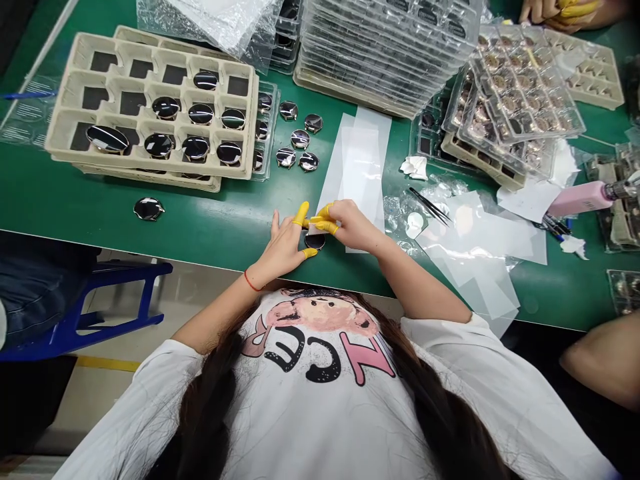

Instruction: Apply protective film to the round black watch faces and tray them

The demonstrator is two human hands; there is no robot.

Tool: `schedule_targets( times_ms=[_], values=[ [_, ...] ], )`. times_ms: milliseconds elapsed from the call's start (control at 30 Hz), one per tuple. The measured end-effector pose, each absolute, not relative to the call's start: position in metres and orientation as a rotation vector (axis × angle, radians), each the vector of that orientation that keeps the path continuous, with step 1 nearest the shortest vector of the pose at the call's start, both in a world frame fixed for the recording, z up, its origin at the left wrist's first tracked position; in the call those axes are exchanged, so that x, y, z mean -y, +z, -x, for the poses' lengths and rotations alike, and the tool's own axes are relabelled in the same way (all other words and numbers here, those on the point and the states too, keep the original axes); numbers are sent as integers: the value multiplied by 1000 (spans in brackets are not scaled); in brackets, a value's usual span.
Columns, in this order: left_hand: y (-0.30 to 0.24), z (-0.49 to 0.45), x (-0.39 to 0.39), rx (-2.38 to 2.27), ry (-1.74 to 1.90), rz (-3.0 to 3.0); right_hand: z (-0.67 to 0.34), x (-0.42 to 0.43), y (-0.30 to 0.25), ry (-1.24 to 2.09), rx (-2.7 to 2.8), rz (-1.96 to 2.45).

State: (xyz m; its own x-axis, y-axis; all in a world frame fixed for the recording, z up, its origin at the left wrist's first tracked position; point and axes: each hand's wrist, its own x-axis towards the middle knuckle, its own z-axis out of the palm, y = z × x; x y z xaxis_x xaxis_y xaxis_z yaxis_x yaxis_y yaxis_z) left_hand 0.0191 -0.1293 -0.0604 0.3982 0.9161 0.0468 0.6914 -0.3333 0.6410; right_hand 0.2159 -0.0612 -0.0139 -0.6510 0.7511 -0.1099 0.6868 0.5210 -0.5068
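Observation:
A round black-faced watch head [315, 242] lies on the green table close to its front edge, partly covered by my fingers. My left hand [286, 245], with yellow finger cots on thumb and index finger, steadies it from the left, thumb at the near side. My right hand [345, 221], also in yellow cots, pinches a small white piece [315, 229], cloth or paper, against the top of the watch head. Several loose watch heads [300, 139] rest on the table beyond my hands, and another watch head [149, 209] sits apart to the left.
A beige compartment tray [150, 163] with watch heads stands at left. Tall stacked clear trays [370, 73] are behind. Translucent sheets [367, 153], black tweezers [430, 205], and a pink bottle [580, 199] lie rightward. A co-worker's hand [557, 12] shows at upper right.

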Motion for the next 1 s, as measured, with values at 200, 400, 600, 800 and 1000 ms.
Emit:
schedule_targets(
  times_ms=[200, 400, 600, 800, 1000],
  values=[
    [-67, -18, 128, -1379, 571, -2136, -193, 63, 1, 505, 2925, 1303],
    [-67, -19, 131, -1403, 586, -2138, -184, 61, -2, 344, 2967, 1272],
    [-67, -19, 130, -1418, 590, -2141, -188, 71, -14, 241, 2882, 1214],
    [-64, -19, 131, -1391, 591, -2172, -217, 85, -34, 255, 2645, 1169],
    [-58, -20, 132, -1400, 556, -2153, -221, 104, -54, 38, 2574, 984]
  ],
)
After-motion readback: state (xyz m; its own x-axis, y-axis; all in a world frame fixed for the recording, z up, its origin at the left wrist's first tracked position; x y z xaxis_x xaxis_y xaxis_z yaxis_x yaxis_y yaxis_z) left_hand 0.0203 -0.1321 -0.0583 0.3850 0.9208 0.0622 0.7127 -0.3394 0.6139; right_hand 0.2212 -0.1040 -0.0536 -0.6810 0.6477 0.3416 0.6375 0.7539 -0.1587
